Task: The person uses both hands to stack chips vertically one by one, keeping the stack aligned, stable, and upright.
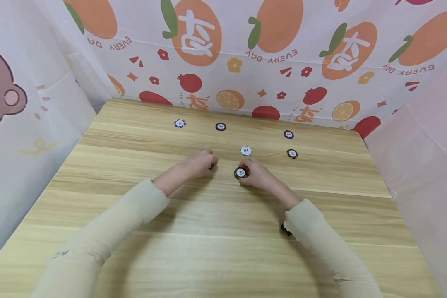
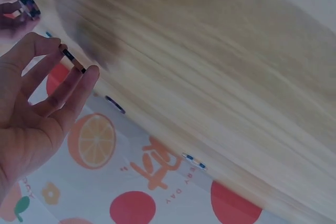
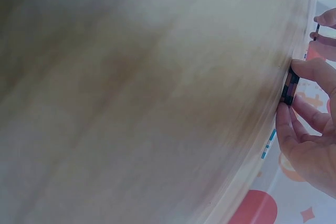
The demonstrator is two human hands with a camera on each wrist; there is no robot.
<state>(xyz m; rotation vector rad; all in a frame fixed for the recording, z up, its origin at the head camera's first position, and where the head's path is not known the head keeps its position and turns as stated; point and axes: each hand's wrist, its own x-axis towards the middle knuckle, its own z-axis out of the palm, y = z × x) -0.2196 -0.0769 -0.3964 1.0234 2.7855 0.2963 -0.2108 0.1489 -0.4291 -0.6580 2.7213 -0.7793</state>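
Note:
My left hand (image 1: 200,162) pinches one dark poker chip (image 2: 73,60) on edge between thumb and fingertips, over the middle of the table. To its right, my right hand (image 1: 258,174) grips a short stack of dark poker chips (image 3: 290,85) by the rim, thumb on one side and fingers on the other. The top chip (image 1: 240,172) of that stack faces up with a white printed centre. Just beyond the right fingers lies a white poker chip (image 1: 246,150) marked 10.
Toward the back of the wooden table (image 1: 208,256) lie a blue-and-white chip (image 1: 179,123) and a dark chip (image 1: 220,126). Two more dark chips, one farther back (image 1: 288,134) and one nearer (image 1: 292,153), lie at the right. A fruit-print curtain (image 1: 238,78) hangs behind the table.

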